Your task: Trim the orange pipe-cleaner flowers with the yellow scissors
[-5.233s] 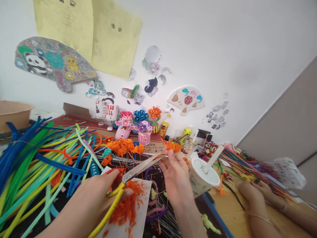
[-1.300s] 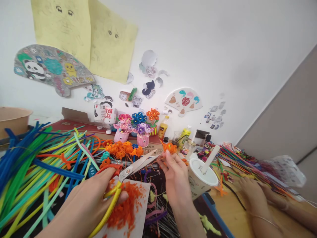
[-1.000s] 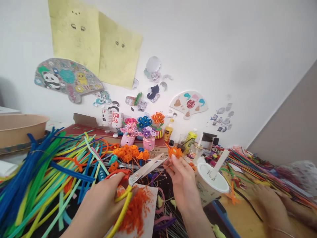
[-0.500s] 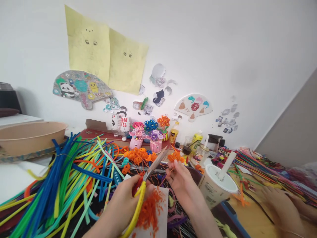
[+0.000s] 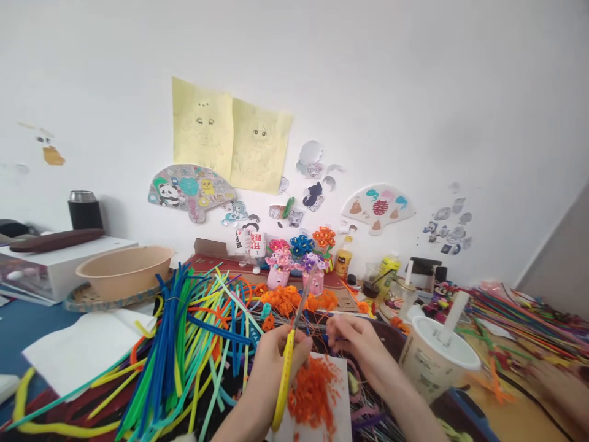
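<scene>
My left hand [image 5: 280,356] is closed around scissors [image 5: 286,374] with yellow and red handles. Their blades point up and away from me, and look nearly together. To the right, my right hand [image 5: 361,347] has its fingers curled together; whatever is between the fingertips is too small to make out. Just beyond both hands lie orange fuzzy flowers [image 5: 283,301] with thin wire stems. Below the hands, orange fluff clippings [image 5: 315,393] are heaped on a white sheet [image 5: 341,393].
Bundled coloured pipe cleaners [image 5: 170,350] fill the left side, near a tan basin [image 5: 126,270]. A lidded cup with a straw [image 5: 437,356] stands by my right forearm. Small potted flowers [image 5: 313,276] and bottles [image 5: 343,258] line the wall. Another person's hand [image 5: 556,380] is at far right.
The orange flower that was in my right fingertips no longer shows there, and that hand has drawn down from the flowers. The scissors are more upright. The view has shifted left and up.
</scene>
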### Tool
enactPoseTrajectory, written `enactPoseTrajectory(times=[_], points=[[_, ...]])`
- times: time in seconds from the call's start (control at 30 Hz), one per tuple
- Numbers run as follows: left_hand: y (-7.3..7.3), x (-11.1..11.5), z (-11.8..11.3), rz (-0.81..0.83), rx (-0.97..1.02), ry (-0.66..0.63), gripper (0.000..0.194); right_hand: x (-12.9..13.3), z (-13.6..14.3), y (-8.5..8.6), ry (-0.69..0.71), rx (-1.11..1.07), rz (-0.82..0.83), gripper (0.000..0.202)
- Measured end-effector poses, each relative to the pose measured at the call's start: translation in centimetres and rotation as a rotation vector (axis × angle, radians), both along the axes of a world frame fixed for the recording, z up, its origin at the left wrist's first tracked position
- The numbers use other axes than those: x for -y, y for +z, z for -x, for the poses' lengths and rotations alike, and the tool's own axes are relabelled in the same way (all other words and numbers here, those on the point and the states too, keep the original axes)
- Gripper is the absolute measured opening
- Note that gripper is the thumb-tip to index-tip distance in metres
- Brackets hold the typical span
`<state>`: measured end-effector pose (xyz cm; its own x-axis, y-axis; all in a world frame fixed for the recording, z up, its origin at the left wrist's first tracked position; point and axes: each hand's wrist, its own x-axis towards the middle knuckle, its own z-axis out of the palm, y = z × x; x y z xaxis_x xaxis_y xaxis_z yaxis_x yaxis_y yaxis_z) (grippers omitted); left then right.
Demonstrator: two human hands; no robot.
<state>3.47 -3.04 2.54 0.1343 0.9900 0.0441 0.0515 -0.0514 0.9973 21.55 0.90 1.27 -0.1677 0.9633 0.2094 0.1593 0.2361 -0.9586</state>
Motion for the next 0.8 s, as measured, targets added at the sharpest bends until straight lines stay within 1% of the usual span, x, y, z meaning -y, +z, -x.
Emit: enactPoseTrajectory(times=[0.1,0.13,0.17,0.2,0.23,0.3,0.33,0.37,0.43,0.47,0.5,0.53,0.57,0.6,0.63,0.67,0.7,0.73,0.77,0.8], points=[[0.2,-0.2,0.5,-0.010,-0.050,0.057,0.028,-0.2,-1.5,1.1,0.008,0.165,-0.072,0.049],[0.2,-0.4,0.6,-0.005,-0.072,0.068,0.026,-0.1,-1.9,1.4,0.008,0.205,-0.100,0.044],[0.1,-0.5,0.7,0.002,-0.092,0.076,0.025,0.0,-2.3,1.7,0.007,0.245,-0.122,0.037],[0.1,-0.6,0.8,0.011,-0.112,0.080,0.024,0.2,-2.6,1.9,0.001,0.298,-0.141,0.024],[0.0,-0.8,0.8,0.020,-0.130,0.080,0.023,0.4,-2.8,2.0,-0.021,0.411,-0.160,0.017],[-0.2,-0.9,0.8,0.037,-0.163,0.073,0.022,0.9,-3.2,1.9,-0.111,0.696,-0.196,0.018],[-0.3,-0.9,0.8,0.043,-0.177,0.068,0.022,1.1,-3.3,1.7,-0.153,0.770,-0.203,0.019],[-0.5,-0.9,0.7,0.046,-0.191,0.062,0.023,1.3,-3.3,1.6,-0.196,0.842,-0.224,0.023],[-0.7,-0.7,0.6,0.043,-0.217,0.054,0.023,1.8,-3.5,1.3,-0.237,0.936,-0.312,0.018],[-0.7,-0.7,0.6,0.038,-0.231,0.049,0.024,2.0,-3.5,1.3,-0.243,1.006,-0.376,0.025],[-0.8,-0.6,0.6,0.034,-0.245,0.045,0.024,2.3,-3.6,1.2,-0.250,1.082,-0.434,0.036],[-0.8,-0.6,0.6,0.028,-0.262,0.042,0.025,2.4,-3.6,1.3,-0.267,1.149,-0.472,0.036],[-0.8,-0.6,0.5,0.025,-0.281,0.040,0.025,2.6,-3.6,1.3,-0.299,1.196,-0.486,0.024],[-0.7,-0.6,0.6,0.021,-0.302,0.039,0.026,2.7,-3.7,1.4,-0.345,1.214,-0.475,0.016],[-0.6,-0.6,0.6,0.019,-0.327,0.042,0.026,2.8,-3.7,1.6,-0.396,1.220,-0.470,0.027],[-0.5,-0.6,0.7,0.016,-0.354,0.048,0.026,2.8,-3.7,1.7,-0.437,1.227,-0.489,0.033],[-0.3,-0.6,0.8,0.011,-0.384,0.059,0.026,2.8,-3.8,1.8,-0.451,1.237,-0.534,0.028],[-0.1,-0.6,0.9,0.004,-0.416,0.075,0.026,2.8,-3.9,1.8,-0.430,1.248,-0.591,0.016],[0.1,-0.5,1.0,-0.004,-0.448,0.094,0.025,2.8,-4.1,1.7,-0.403,1.245,-0.628,0.014],[0.3,-0.4,1.1,-0.013,-0.478,0.115,0.025,2.9,-4.2,1.5,-0.388,1.230,-0.634,0.020]])
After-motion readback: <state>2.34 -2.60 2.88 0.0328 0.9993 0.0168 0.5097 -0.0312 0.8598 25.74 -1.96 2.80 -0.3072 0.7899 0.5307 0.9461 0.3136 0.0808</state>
